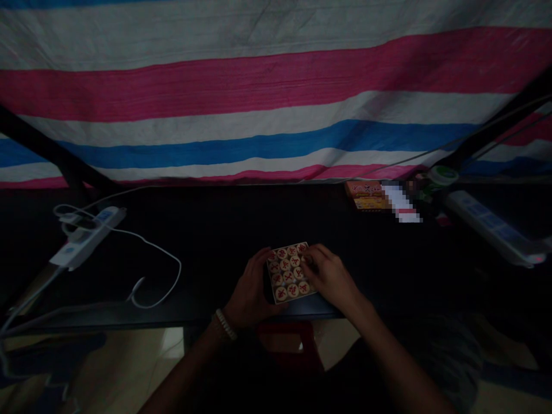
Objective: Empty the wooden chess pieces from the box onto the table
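While left fingers (257, 258) clasp box (297, 297), right fingers (319, 253) curl over rightmost pieces (302, 248), grip unclear.

A striped tarpaulin (267, 86) in pink, blue and white hung behind the black table (241, 215). On the left lay a white power strip (81, 244) with plugs in it, and a thin white cable (180, 266) looped across the tabletop. Toward the back right, an orange-and-yellow carton (366, 196) lay near a green-and-white tub (444, 175); farther right, a second power strip (491, 225) slanted, its red light lit. Below showed a red stool (284, 327) and tiled floor (138, 362).
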`<state>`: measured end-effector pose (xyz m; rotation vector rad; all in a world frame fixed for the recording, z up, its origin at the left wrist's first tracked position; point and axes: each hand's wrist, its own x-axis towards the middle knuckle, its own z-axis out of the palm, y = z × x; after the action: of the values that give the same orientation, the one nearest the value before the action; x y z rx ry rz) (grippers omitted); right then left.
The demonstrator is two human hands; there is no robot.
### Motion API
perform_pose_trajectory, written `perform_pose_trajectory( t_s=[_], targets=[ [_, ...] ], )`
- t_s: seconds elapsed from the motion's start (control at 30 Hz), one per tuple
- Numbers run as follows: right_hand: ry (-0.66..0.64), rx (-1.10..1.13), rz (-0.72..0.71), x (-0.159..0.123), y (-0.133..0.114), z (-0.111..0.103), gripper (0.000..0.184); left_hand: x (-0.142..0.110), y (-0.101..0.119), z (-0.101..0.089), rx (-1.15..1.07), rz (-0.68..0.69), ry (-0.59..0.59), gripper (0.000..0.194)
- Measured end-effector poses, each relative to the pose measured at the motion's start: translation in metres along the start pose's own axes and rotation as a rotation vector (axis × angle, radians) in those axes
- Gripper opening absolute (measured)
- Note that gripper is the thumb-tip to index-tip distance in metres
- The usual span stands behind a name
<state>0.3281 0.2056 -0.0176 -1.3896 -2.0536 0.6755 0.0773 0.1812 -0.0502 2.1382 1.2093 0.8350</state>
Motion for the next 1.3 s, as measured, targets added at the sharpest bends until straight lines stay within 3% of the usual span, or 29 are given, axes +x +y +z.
perform_pose_trajectory(
  t_s=[0.13,0.2,0.37,0.5,0.67,0.77,0.97,1.13,1.3],
  targets=[
    [0.154,0.044,0.033,0.008,0.02,-0.015,0.014,-0.001,0.0,0.002,-0.027,-0.012,0.008,0.126],
    [0.25,-0.004,0.055,0.018,0.044,-0.023,0.017,-0.002,0.0,0.003,-0.045,-0.028,0.011,0.127],
    [0.321,-0.211,0.083,0.041,0.096,-0.03,0.026,-0.003,0.001,0.004,-0.058,-0.052,0.019,0.127],
    [0.408,-0.3,0.017,0.034,0.08,-0.021,0.028,-0.002,0.002,0.003,-0.053,-0.048,0.021,0.128],
    [0.06,-0.021,-0.185,0.019,0.032,-0.004,0.015,-0.001,0.002,0.002,-0.051,-0.045,0.025,0.126],
    [0.001,-0.04,-0.188,0.021,0.024,0.004,0.011,-0.001,0.003,0.001,-0.05,-0.04,0.025,0.125],
    [0.038,0.025,-0.148,0.025,0.027,-0.002,0.006,0.0,0.003,0.001,-0.052,-0.047,0.014,0.124],
    [0.19,0.037,-0.029,0.029,0.044,-0.015,0.01,0.0,0.002,0.002,-0.043,-0.04,0.022,0.127],
    [0.09,-0.085,-0.078,0.037,0.066,-0.007,0.013,0.0,0.002,0.002,-0.065,-0.056,0.039,0.122]
  ],
)
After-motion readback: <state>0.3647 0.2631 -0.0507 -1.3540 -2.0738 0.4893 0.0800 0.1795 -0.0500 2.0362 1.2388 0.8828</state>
